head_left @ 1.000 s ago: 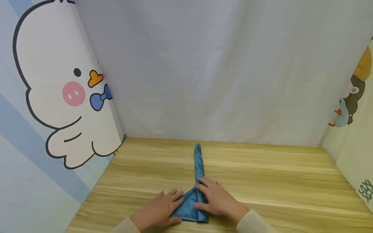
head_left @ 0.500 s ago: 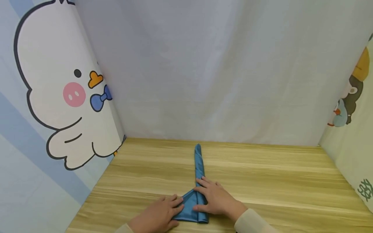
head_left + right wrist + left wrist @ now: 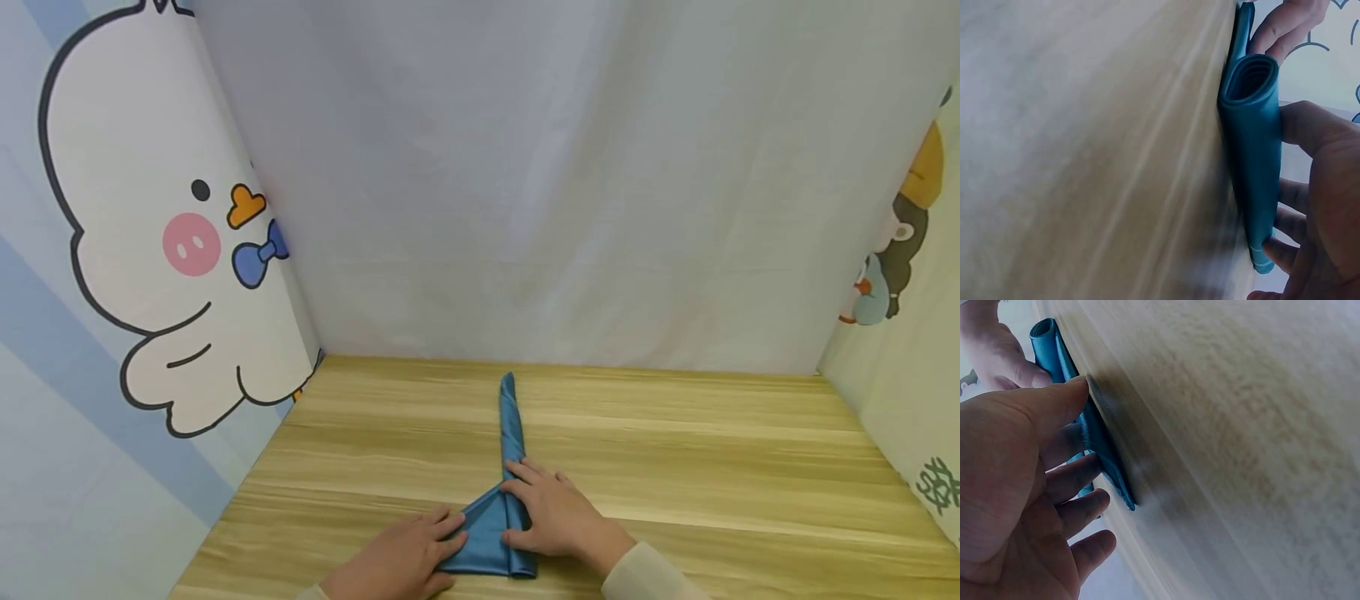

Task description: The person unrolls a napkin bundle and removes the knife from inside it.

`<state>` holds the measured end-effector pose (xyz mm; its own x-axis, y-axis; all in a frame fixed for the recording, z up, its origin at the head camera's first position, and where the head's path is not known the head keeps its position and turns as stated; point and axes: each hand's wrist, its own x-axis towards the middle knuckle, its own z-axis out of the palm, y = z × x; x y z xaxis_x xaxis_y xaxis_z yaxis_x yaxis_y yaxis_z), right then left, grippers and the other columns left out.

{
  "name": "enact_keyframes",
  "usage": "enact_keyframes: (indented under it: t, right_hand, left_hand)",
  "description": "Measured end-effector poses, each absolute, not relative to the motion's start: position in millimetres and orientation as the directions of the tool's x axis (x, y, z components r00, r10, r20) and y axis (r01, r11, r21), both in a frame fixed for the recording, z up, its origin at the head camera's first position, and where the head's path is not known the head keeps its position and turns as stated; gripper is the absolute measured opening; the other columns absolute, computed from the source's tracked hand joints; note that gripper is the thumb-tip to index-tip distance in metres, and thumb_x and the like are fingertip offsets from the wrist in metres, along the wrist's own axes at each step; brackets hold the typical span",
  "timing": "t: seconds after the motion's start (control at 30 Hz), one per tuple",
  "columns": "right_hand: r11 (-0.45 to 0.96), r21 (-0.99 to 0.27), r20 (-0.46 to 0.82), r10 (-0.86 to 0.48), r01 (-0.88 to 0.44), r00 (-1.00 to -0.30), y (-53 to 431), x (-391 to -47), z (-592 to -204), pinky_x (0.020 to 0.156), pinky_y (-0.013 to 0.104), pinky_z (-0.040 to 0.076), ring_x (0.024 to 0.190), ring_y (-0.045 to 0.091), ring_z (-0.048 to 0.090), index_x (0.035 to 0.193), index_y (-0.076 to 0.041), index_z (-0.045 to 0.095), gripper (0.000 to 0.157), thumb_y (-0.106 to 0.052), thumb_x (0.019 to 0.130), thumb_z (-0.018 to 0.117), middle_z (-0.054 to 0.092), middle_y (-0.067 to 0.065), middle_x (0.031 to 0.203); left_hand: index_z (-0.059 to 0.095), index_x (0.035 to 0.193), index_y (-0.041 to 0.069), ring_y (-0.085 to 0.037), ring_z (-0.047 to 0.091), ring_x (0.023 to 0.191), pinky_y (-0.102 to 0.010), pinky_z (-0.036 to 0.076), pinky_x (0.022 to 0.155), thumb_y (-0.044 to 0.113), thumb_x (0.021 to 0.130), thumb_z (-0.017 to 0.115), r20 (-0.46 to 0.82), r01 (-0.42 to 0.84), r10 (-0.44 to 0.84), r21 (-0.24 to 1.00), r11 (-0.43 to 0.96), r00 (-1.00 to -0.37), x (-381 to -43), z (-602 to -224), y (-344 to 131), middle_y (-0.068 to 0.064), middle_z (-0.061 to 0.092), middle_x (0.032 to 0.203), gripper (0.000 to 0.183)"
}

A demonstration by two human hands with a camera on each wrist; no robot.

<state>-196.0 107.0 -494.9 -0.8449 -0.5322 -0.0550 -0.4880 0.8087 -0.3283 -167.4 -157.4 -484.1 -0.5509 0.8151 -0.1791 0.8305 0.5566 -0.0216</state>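
A shiny blue cloth [image 3: 483, 537] lies near the table's front. Its right side is rolled into a long tube [image 3: 1254, 150] that tapers away from me; a flat triangular flap spreads to the left. My left hand [image 3: 401, 554] touches the flap's left edge with extended fingers, its thumb near the front corner. In the left wrist view, the left thumb and fingers [image 3: 1029, 469] are spread beside the cloth edge. My right hand [image 3: 558, 512] rests on the roll with relaxed fingers, thumb on its left side. The right wrist view shows the roll's open spiral end.
The wood-grain table [image 3: 675, 450] extends around the cloth. A pale grey curtain [image 3: 562, 183] hangs behind it. A wall hanging with a white cartoon bird [image 3: 127, 167] stands left, and a printed panel [image 3: 915, 375] stands right.
My left hand has slid slightly left and toward me along the flap, baring more of it. The right hand has stayed on the roll with little movement.
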Motion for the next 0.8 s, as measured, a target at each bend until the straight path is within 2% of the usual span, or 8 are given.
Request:
enact_keyframes:
  t: [0.2, 0.43, 0.8]
  right_hand:
    - [0.817, -0.335, -0.062, -0.516, -0.469, -0.855, 108.2, -192.8, -494.4, 0.101, 0.062, 0.034, 0.14, 0.029, 0.03, 0.136, -0.02, 0.054, 0.067, -0.06, 0.083, 0.063, 0.034, 0.003, 0.153]
    - [0.82, -0.354, -0.062, -0.5, -0.449, -0.864, 108.9, -189.7, -496.5, 0.101, 0.063, 0.033, 0.14, 0.03, 0.032, 0.134, -0.02, 0.055, 0.066, -0.06, 0.083, 0.063, 0.034, 0.005, 0.153]
    - [0.825, -0.365, -0.035, -0.476, -0.432, -0.879, 111.0, -184.7, -498.4, 0.099, 0.064, 0.034, 0.136, 0.03, 0.038, 0.135, -0.019, 0.055, 0.068, -0.06, 0.082, 0.064, 0.035, 0.007, 0.153]
  left_hand:
    - [0.05, 0.142, 0.016, -0.026, 0.043, 0.133, -0.038, 0.042, 0.101, 0.05, 0.098, 0.048, -0.145, 0.849, 0.84, -0.004, 0.528, -0.523, -169.9, -489.3, -163.9, -0.005, 0.045, 0.146, 0.055]
    - [0.049, 0.142, 0.017, -0.026, 0.042, 0.134, -0.037, 0.04, 0.103, 0.049, 0.098, 0.047, -0.183, 0.846, 0.835, 0.033, 0.533, -0.519, -169.4, -489.1, -166.5, -0.004, 0.044, 0.147, 0.054]
    - [0.05, 0.142, 0.014, -0.028, 0.044, 0.132, -0.036, 0.041, 0.102, 0.049, 0.099, 0.046, -0.169, 0.854, 0.848, 0.053, 0.517, -0.503, -171.1, -492.4, -170.4, -0.008, 0.045, 0.146, 0.055]
